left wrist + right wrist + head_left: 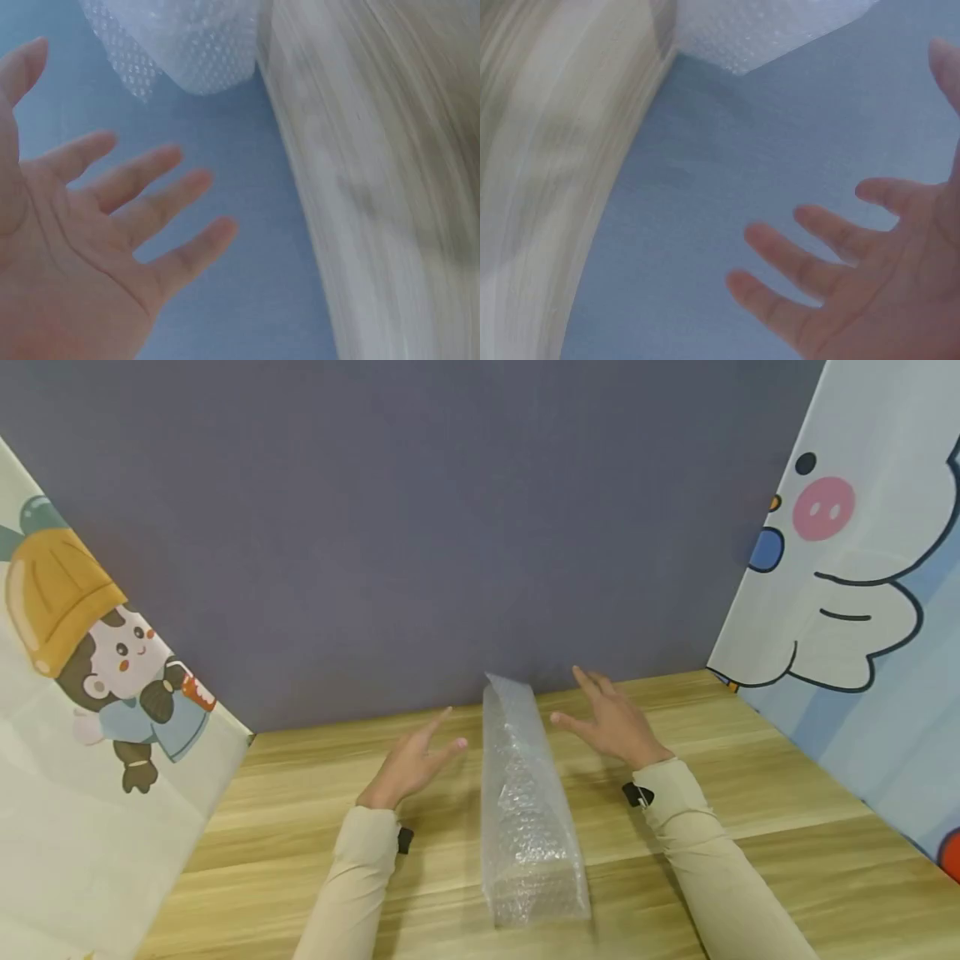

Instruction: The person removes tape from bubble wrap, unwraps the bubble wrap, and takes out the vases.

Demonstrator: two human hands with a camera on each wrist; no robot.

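The bubble wrap (528,835) is lying lengthwise on the wooden table (300,810), its far end standing out against the dark wall (450,527) — whether it is touching there cannot be told. The left hand (408,768) is hovering just beside the wrap on one side, the right hand (618,722) on the other, near the far end; neither is holding anything. Both wrist views are showing palms exposed, with fingers (142,174) spreading apart, barely bending. Cartoon-printed panels, left (45,827) and right (900,693), are flanking the table.
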